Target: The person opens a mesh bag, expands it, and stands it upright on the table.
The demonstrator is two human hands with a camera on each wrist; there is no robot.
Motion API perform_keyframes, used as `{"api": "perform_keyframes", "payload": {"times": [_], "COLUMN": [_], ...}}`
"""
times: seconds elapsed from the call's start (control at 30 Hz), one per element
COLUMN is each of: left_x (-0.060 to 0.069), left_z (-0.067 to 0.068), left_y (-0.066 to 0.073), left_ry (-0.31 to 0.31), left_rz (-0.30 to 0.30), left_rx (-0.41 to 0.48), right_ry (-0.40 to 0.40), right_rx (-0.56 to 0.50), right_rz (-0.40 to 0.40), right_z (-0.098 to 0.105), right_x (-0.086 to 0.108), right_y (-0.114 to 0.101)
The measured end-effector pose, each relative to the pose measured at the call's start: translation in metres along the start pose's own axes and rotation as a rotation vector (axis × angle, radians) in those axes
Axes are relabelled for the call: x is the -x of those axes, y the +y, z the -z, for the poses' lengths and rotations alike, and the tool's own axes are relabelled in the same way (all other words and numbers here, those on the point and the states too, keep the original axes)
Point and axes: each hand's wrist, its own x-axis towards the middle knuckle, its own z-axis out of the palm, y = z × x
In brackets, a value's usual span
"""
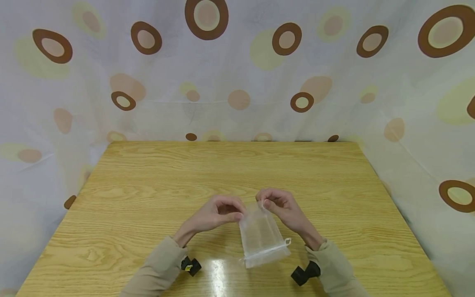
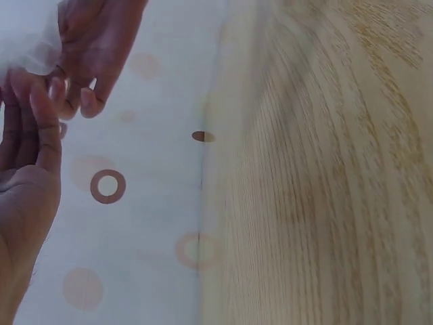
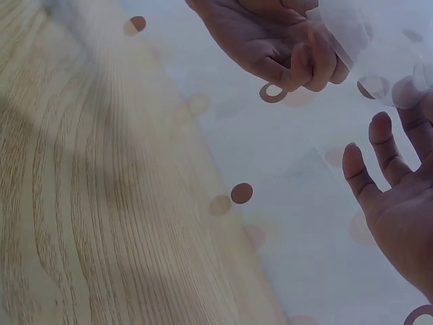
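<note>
A sheer white drawstring organza pouch [image 1: 259, 233] hangs between the two hands, above the table. Its ribbon and small loop lie toward the near end. My left hand [image 1: 218, 212] pinches the pouch's far left corner between thumb and fingers. At the far right corner, my right hand [image 1: 283, 209] pinches the fabric the same way. The left wrist view catches part of the pouch [image 2: 30, 51] at the upper left, among the fingers. In the right wrist view the thin fabric [image 3: 345, 30] spans the gap between the hands. Nothing shows inside the pouch.
Beneath the hands spreads a wood-grain table [image 1: 148, 177], with a bright light reflection near its front. A pale curtain [image 1: 237, 62] with brown and beige circles surrounds the back and sides. Black wrist-camera mounts [image 1: 306, 273] sit at both beige sleeves [image 1: 157, 264].
</note>
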Motion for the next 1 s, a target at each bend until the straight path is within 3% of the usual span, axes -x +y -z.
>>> {"api": "perform_keyframes", "payload": {"times": [0.27,0.37,0.5,0.67,0.87,0.93,1.0], "left_x": [-0.004,-0.007,-0.009,-0.010,-0.012,-0.012,-0.012], "left_z": [-0.008,-0.013,-0.016,-0.017,-0.017,-0.016,-0.014], "left_y": [0.003,0.004,0.004,0.003,0.002,0.002,0.001], "left_ry": [0.152,0.208,0.275,0.357,0.472,0.486,0.460], "left_rz": [-0.115,-0.151,-0.150,-0.181,-0.211,-0.213,-0.209], "left_rx": [0.076,-0.013,-0.146,-0.213,-0.189,-0.172,-0.145], "right_ry": [-0.020,-0.021,0.022,0.075,0.025,0.006,0.004], "right_rx": [0.058,0.064,0.068,0.056,0.004,0.017,0.035], "right_rz": [-0.007,0.001,-0.051,-0.125,-0.072,-0.048,-0.036], "right_z": [0.001,0.001,0.002,0.000,-0.002,-0.003,-0.003], "right_x": [0.000,-0.001,0.001,0.002,0.003,0.002,0.002], "right_y": [0.004,0.004,0.005,0.004,0.006,0.006,0.006]}}
